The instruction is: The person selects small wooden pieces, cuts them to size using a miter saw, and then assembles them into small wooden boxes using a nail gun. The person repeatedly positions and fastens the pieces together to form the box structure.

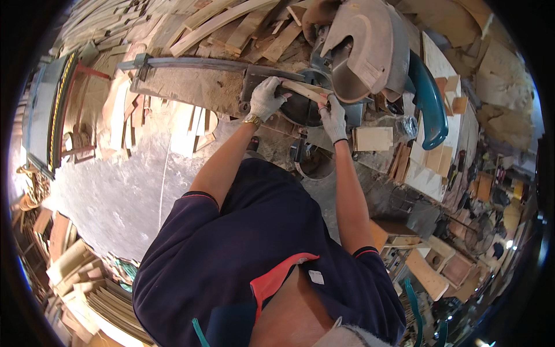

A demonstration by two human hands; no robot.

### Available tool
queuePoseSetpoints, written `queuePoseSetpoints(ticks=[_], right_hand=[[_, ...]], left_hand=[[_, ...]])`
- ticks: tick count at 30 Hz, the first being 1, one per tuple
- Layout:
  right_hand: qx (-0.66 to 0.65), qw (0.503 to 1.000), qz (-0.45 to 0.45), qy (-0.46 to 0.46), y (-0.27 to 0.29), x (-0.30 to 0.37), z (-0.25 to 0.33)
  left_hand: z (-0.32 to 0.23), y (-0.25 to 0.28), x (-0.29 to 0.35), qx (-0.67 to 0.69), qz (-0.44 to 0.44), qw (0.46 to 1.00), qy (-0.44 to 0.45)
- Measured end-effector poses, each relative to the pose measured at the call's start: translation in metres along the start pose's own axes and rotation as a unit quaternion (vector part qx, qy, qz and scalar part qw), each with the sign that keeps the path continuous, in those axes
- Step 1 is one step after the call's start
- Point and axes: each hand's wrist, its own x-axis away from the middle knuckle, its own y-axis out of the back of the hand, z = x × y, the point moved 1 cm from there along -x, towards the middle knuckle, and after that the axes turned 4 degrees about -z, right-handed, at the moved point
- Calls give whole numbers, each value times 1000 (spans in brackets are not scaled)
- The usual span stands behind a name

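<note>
A short, pale strip of wood [304, 90] spans between my hands over the round dark base of a miter saw [302, 110]. My left hand [266, 101], in a whitish glove with a watch at the wrist, is closed on the strip's left end. At its right end, my gloved right hand [333, 120] pinches the wood between thumb and fingers. Just right of the strip, the saw's grey blade guard [370, 55] is raised, and its teal handle [430, 110] juts out to the right. The guard hides most of the blade.
A long wooden rest with a metal fence [196, 63] runs left from the saw. Boards and offcuts [248, 32] lie heaped behind it. Right of my right hand sit a pale wood block [373, 139] and a bench [425, 173]. Stacked slats [118, 306] stand at lower left.
</note>
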Motion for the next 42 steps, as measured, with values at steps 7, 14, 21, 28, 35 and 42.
queuePoseSetpoints(ticks=[7,14,21,28,35,42], right_hand=[[-82,968,-150,-184,-26,-15,4],[-262,896,-197,-301,-33,-18,-10],[-236,885,-220,-334,-35,-22,-15],[-235,881,-228,-342,-36,-23,-8],[-256,874,-246,-331,-37,-22,-14],[-261,869,-246,-342,-37,-23,-13]], left_hand=[[5,-17,8,-143,-20,989,-10],[3,-40,14,-155,-55,986,13],[5,-42,14,-152,-46,987,5],[5,-43,9,-131,-54,989,31],[-5,-34,4,-105,-48,991,63],[1,-41,9,-79,-61,994,49]])
